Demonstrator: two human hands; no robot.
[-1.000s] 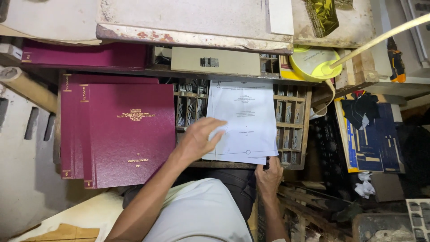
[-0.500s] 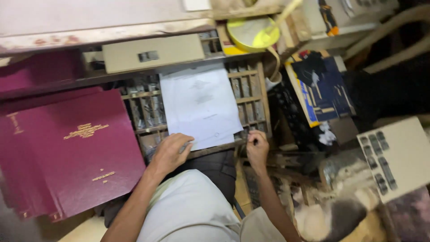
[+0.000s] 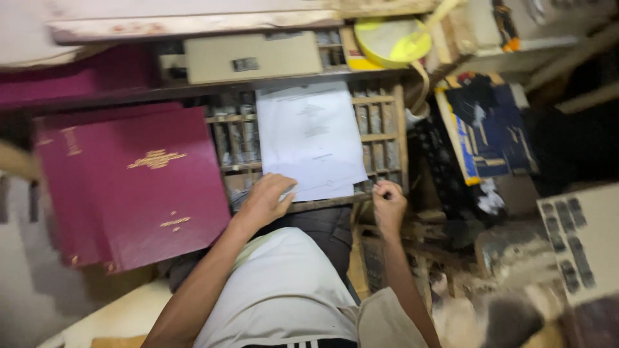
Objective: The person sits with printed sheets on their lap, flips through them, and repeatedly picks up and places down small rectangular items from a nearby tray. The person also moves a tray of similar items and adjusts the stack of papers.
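The sheaf of white papers (image 3: pixel 313 142) lies on a wooden compartment tray (image 3: pixel 380 135). The left hand (image 3: pixel 265 201) rests on its lower left corner, fingers loosely spread. The right hand (image 3: pixel 389 206) is clenched at the tray's lower right edge; what it grips cannot be told. Maroon hardbound books (image 3: pixel 135 187) lie just left.
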